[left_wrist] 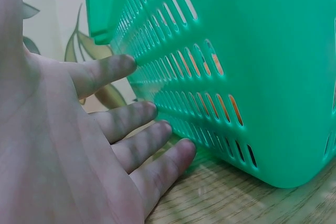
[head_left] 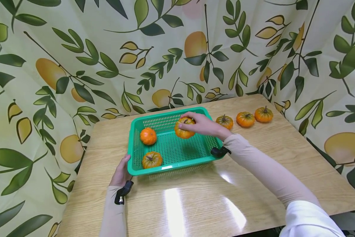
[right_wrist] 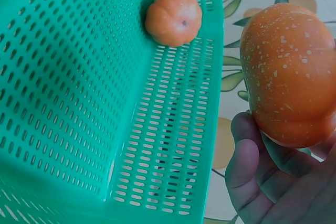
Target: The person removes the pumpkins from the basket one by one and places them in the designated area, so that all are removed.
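Note:
A green plastic basket with slotted walls stands on the table. In it, along the left side, lie an orange pumpkin and a striped yellow-orange pumpkin. My right hand grips another small pumpkin over the basket, the thumb across its top near the stem. In the right wrist view its speckled orange underside shows above the curled fingers. At the basket's left wall is my left hand. Its fingers are spread and fairly straight, tips right at the slotted side in the left wrist view.
To the right of the basket, a row of pumpkins sits on the table: one by the rim, a middle pumpkin and a far-right pumpkin. A leaf-patterned curtain hangs behind the wooden table.

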`<state>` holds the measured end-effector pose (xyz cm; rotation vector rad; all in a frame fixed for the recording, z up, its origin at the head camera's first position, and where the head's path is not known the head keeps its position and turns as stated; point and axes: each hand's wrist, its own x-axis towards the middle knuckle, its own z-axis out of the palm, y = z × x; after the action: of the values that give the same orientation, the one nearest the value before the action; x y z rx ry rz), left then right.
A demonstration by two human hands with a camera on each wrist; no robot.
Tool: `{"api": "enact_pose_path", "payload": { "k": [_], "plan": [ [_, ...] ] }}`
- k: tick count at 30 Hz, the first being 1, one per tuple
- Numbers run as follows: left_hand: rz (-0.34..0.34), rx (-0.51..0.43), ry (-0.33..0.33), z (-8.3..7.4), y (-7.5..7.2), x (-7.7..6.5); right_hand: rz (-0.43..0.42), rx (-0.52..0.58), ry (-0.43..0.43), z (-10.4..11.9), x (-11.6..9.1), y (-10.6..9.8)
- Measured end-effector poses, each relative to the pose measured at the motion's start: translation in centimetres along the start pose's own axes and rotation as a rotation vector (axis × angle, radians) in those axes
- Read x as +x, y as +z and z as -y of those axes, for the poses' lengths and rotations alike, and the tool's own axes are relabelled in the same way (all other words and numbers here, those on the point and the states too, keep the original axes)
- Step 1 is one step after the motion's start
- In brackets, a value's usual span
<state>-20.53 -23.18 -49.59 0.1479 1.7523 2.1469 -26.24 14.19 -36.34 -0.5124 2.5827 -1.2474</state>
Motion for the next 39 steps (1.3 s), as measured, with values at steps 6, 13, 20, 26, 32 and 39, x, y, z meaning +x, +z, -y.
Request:
{"api": "enact_pose_path", "payload": {
  "k": [6,13,20,26,32,39],
  "plan": [
    [0.013,0.012,0.012,0.0,-0.1,-0.1,-0.002,0.011,0.003,-0.6,-0.4,-0.5],
    [0.022,0.004,0.012,-0.2,0.1,0.0,-0.034,0.021,-0.009,-1.2,-1.0,-1.5],
    [0.034,-0.001,0.017,-0.1,-0.2,-0.4,-0.051,-0.011,0.008,-1.1,-1.7,-2.4],
    [0.047,-0.009,0.025,-0.1,0.1,-0.1,-0.107,-0.003,0.06,-1.3,-3.0,-3.6],
    [0.047,-0.002,0.01,-0.3,0.2,0.0,-0.108,0.057,0.031,-1.6,-3.7,-4.8],
    [0.053,-0.009,0.026,-0.3,0.0,0.0,-0.149,0.097,0.075,-1.8,-4.7,-5.8]
  ]
}}
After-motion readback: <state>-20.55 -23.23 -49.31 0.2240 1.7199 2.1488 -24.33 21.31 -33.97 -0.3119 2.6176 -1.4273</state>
